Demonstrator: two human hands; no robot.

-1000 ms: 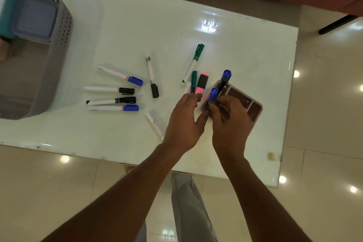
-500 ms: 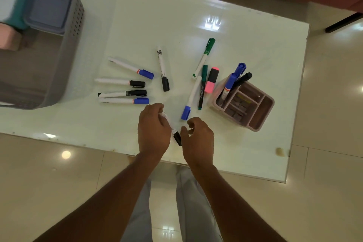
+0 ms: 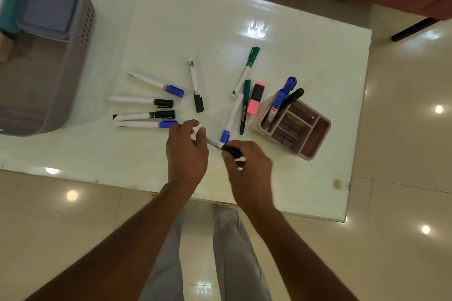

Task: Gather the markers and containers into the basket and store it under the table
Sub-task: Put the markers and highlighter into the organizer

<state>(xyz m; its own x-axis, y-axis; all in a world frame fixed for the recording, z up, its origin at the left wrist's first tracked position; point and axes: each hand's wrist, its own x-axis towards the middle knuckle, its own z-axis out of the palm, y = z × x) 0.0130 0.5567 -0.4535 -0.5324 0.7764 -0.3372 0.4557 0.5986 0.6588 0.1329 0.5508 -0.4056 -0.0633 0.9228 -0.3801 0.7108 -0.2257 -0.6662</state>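
Marker in play: black-capped marker [image 3: 215,143], white barrel, stretched between the two hands near the front edge of the counter [image 3: 171,19].
Left hand: the left hand [image 3: 187,154] has fingers and thumb curled round the white tail end, a snug hold.
Right hand: the right hand [image 3: 249,168] is closed on the black cap end. It is blurred, so the exact finger placement is hard to read.
Step, by my read: lifting this one to go into the pink organizer [image 3: 315,144], which stands just beyond the right hand on its outer side, with three markers leaning in one slot.
Doing it well: let the right hand take over, since it is nearer. Go tail down into that same slot and ease it in so the organizer doesn't tip.
Hazard: the blue-capped marker [image 3: 232,115] lies right at the right hand's fingertips. Lift straight up, no sweeping.
Queue: four loose markers [image 3: 144,124] lie beyond the left hand on its outer side, and the basket [image 3: 80,56] sits well apart, further that way.
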